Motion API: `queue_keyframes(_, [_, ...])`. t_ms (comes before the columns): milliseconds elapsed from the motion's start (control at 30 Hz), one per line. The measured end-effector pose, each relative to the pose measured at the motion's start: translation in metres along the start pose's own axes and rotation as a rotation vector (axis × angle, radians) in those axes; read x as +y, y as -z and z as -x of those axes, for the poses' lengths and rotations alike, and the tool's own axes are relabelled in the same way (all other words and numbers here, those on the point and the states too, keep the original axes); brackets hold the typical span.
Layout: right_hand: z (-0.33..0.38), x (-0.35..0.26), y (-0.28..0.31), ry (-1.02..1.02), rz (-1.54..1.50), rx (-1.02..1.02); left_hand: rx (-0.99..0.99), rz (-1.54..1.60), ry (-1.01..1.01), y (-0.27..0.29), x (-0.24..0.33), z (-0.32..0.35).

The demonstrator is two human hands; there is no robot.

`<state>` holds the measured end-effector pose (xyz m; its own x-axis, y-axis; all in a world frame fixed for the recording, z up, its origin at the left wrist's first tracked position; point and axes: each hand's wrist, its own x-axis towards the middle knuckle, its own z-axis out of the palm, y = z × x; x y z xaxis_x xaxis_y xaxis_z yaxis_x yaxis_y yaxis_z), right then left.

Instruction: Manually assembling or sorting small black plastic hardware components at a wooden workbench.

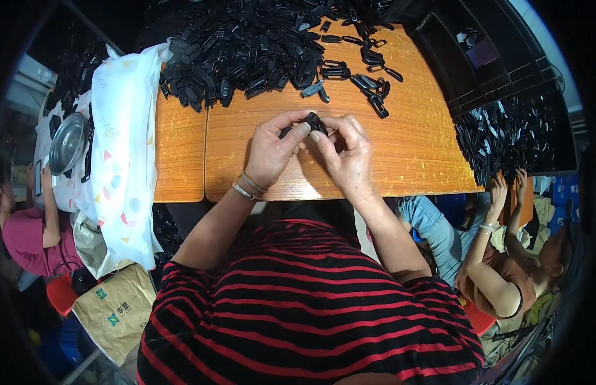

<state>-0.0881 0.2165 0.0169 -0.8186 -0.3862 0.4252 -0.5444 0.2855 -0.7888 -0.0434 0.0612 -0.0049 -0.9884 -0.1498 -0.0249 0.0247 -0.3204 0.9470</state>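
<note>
Just above the near half of the wooden table (407, 157), both of my hands grip a small black plastic part (314, 120). Thumb and fingers of my left hand (270, 151) pinch its left side. My right hand (349, 157) is closed on the right side, thumb pressed against it. Fingers cover much of the part, so its full shape is hidden. Beyond my hands, a large heap of black elongated plastic parts (240, 58) covers the far left of the table. Several loose black pieces (373, 99) are scattered to the right of the heap.
A white patterned cloth (121, 147) hangs over the table's left side, beside a metal bowl (69, 144). At right, more black parts (503, 138) lie before a dark open crate (487, 54); a co-worker's hands (500, 192) reach there. Another person (38, 234) sits far left, near a brown bag (118, 308).
</note>
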Motion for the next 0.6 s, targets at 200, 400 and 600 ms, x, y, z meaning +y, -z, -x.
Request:
queue_keyframes(200, [0.009,-0.001,-0.01,0.144,0.152,0.089,-0.036,-0.106,-0.191,-0.012,0.003,0.01])
queue_keyframes(400, [0.018,-0.001,-0.022,0.089,0.097,0.004,-0.127,0.022,-0.094,-0.009,0.015,0.013])
queue_keyframes(600, [0.029,-0.021,-0.039,0.042,-0.091,-0.059,-0.204,0.019,-0.041,0.002,0.034,0.023])
